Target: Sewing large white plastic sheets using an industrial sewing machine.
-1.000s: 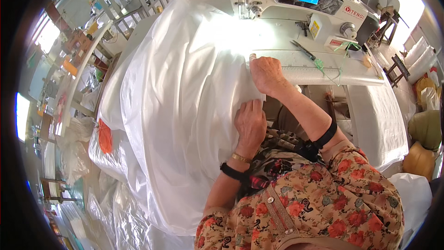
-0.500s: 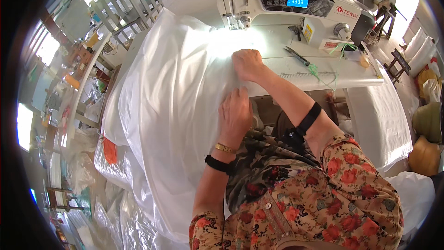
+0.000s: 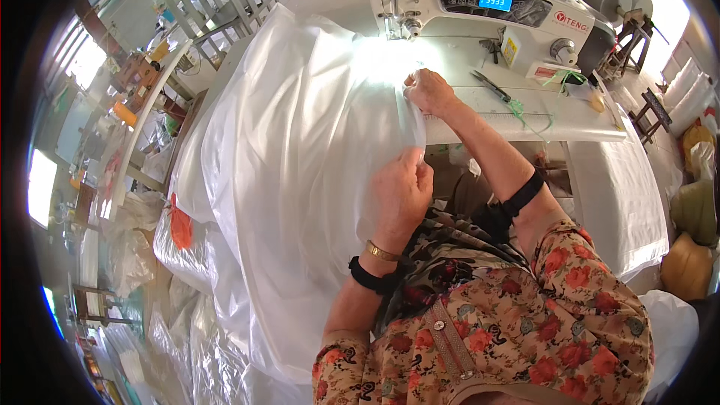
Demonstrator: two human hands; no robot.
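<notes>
A large sheet of thin, shiny white material point(image 3: 300, 150) drapes over the table's front and left, with its right edge running up to the sewing machine point(image 3: 480, 7). My right hand point(image 3: 430, 93) pinches that edge just in front of the brightly lit needle area. Closer to my body, my left hand point(image 3: 403, 186) is closed on the same edge, its fingertips partly hidden by the back of the hand. Glare washes out the needle and presser foot, so I cannot tell whether the sheet lies under them.
Thread snips point(image 3: 491, 85) with green thread lie on the table right of my right hand. A ruler strip point(image 3: 517, 121) runs along the table's front edge. White folded material point(image 3: 619, 202) hangs at the right. Clear plastic point(image 3: 199, 330) and an orange-red scrap point(image 3: 180, 226) lie at lower left.
Both hands have shifted slightly right in the picture, as has the machine. My left hand has turned, and the sheet's edge now stands raised between the two hands.
</notes>
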